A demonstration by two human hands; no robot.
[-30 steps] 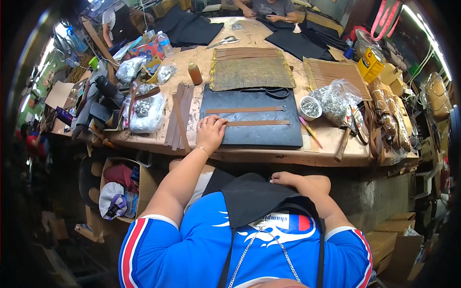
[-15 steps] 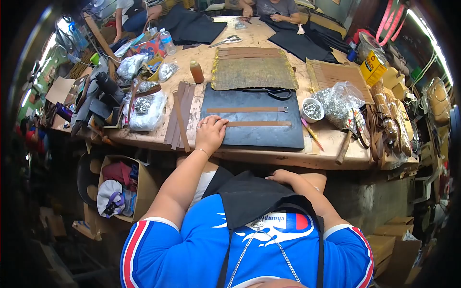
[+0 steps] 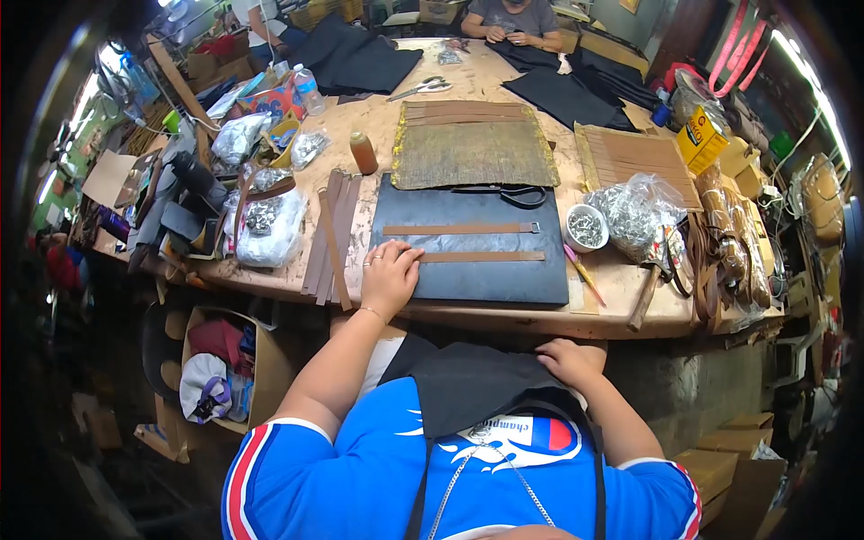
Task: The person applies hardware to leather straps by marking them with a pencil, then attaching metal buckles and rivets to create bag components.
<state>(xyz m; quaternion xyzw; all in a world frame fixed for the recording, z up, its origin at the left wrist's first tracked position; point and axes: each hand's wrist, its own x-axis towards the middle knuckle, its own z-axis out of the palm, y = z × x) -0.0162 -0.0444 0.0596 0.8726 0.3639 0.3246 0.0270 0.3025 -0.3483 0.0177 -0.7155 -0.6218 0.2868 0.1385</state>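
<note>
My left hand (image 3: 391, 273) lies with its fingers flat over the left end of a brown strap (image 3: 486, 256) on a black board (image 3: 468, 287). Parallel above it is a second brown strap (image 3: 463, 229) with a small metal buckle (image 3: 535, 228) at its right end. My right hand (image 3: 573, 362) rests, fingers loosely extended, at the right edge of the black apron (image 3: 472, 371) on my lap, below the table edge. Nothing shows in it. Left of the board lies a row of brown strips (image 3: 340, 220), one of them crossing askew.
Scissors (image 3: 517, 195) lie along the board's top under a worn mat (image 3: 468, 148). A tub of metal pieces (image 3: 587, 229), a plastic bag (image 3: 630, 211) and a hammer (image 3: 642, 301) stand right; a bottle (image 3: 363, 153) stands left. Another person (image 3: 513, 22) sits across the table.
My right hand has shifted rightward along my lap. The left hand stays on the strap's end. The view has tilted slightly, so the table sits lower.
</note>
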